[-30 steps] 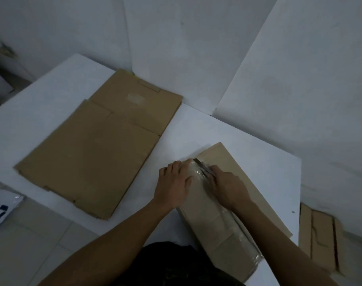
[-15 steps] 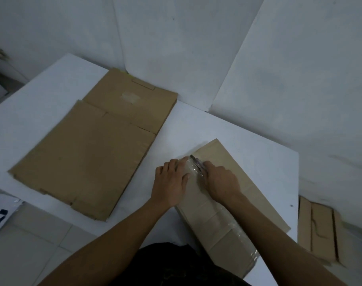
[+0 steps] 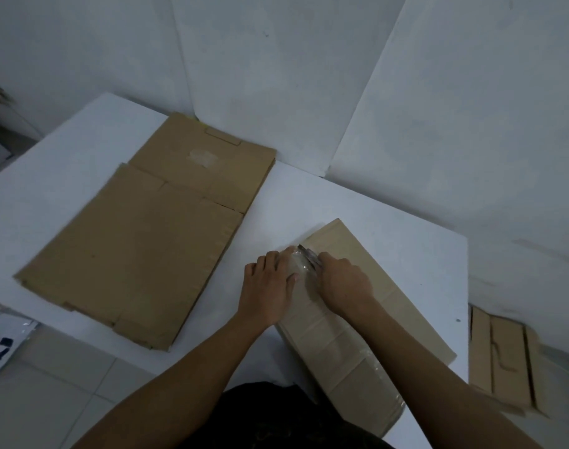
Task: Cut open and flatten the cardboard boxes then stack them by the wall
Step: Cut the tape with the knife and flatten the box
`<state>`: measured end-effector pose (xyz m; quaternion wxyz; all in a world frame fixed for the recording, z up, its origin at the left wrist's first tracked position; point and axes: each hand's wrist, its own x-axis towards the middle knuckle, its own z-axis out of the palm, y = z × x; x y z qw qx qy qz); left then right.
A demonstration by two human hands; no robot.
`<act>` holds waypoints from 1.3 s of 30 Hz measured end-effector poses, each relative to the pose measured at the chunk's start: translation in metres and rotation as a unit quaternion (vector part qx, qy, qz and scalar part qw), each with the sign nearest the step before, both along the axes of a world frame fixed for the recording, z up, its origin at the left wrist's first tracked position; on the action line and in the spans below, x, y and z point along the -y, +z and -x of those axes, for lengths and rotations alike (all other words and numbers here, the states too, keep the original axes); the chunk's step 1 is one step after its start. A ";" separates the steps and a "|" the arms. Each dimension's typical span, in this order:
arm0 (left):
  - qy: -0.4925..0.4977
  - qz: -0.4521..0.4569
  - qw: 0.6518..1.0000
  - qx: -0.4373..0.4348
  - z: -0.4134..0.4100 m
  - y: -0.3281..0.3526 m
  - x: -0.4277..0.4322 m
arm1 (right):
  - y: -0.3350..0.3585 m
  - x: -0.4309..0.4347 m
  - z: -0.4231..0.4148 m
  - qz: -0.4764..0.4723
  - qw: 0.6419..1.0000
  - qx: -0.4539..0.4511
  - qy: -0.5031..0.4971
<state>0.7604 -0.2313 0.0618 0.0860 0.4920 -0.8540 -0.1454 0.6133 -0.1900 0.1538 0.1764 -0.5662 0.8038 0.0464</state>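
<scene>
A taped cardboard box [image 3: 341, 345] lies on the white table [image 3: 406, 241] in front of me, its top seam covered with clear tape. My left hand [image 3: 267, 290] rests flat on the box's far left end and holds it down. My right hand [image 3: 344, 280] grips a small metal blade [image 3: 307, 256], whose tip sits on the tape at the box's far end. A stack of flattened cardboard boxes [image 3: 140, 244] lies on the left half of the table, its far end near the wall.
White wall panels [image 3: 276, 76] stand behind the table. More flat cardboard [image 3: 503, 358] lies on the floor to the right of the table. A white sheet with dark marks [image 3: 1, 345] lies on the tiled floor at the lower left.
Both hands stay on the box's far end. The blade has shifted slightly along the tape. The view has tilted a little.
</scene>
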 end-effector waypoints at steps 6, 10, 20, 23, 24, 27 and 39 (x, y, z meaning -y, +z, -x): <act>-0.001 0.002 1.000 0.011 0.001 0.000 0.000 | 0.003 -0.021 0.010 -0.046 0.999 0.008 -0.014; -0.003 0.016 1.000 0.003 0.004 -0.001 -0.001 | 0.003 -0.036 0.013 -0.054 0.998 0.027 -0.031; -0.178 -0.013 0.977 0.114 0.018 0.005 0.007 | 0.000 -0.053 0.014 -0.055 0.998 -0.020 -0.019; -0.180 -0.022 0.976 0.119 0.016 0.008 0.009 | 0.001 -0.070 0.019 -0.075 0.996 -0.031 -0.022; -0.184 -0.026 0.976 0.115 0.014 0.009 0.009 | 0.003 -0.077 0.021 -0.081 0.996 -0.036 -0.023; -0.194 -0.018 0.975 0.105 0.012 0.011 0.007 | 0.008 -0.100 0.028 -0.098 0.994 -0.046 -0.031; -0.214 0.018 0.967 0.137 0.010 0.010 0.006 | 0.026 -0.184 0.047 -0.137 0.984 -0.076 -0.088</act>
